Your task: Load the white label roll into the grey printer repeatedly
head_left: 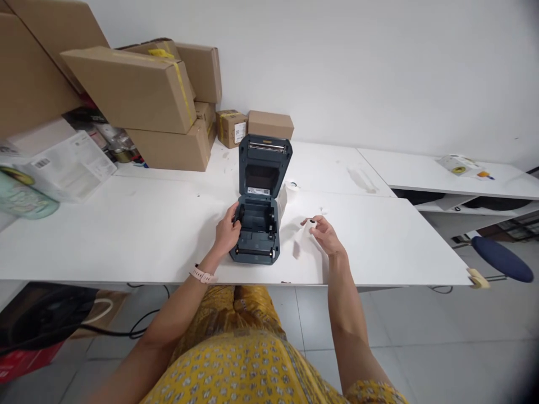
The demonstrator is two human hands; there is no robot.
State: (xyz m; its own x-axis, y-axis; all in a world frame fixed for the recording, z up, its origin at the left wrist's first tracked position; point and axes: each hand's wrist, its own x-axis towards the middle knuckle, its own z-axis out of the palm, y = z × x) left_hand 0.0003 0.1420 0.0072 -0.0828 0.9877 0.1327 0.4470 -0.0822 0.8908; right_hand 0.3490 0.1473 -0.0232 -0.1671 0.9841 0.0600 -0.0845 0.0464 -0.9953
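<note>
A dark grey label printer [255,227] stands on the white table [181,216] with its lid [265,165] raised and its inner bay exposed. My left hand [228,229] is closed on the printer's left side. To the right of the printer, my right hand [324,233] grips a small white paper roll [309,227] with a dark core opening. A loose strip of white paper [300,247] hangs from the roll. Nothing shows inside the printer bay but its dark holders and a roller near the front.
Cardboard boxes [138,90] are stacked at the back left, beside a clear plastic box [71,165] and a green bottle [27,196]. Behind the printer stand two small cartons [231,129]. A white roll [290,189] lies behind it. A blue stool [501,258] is at the right.
</note>
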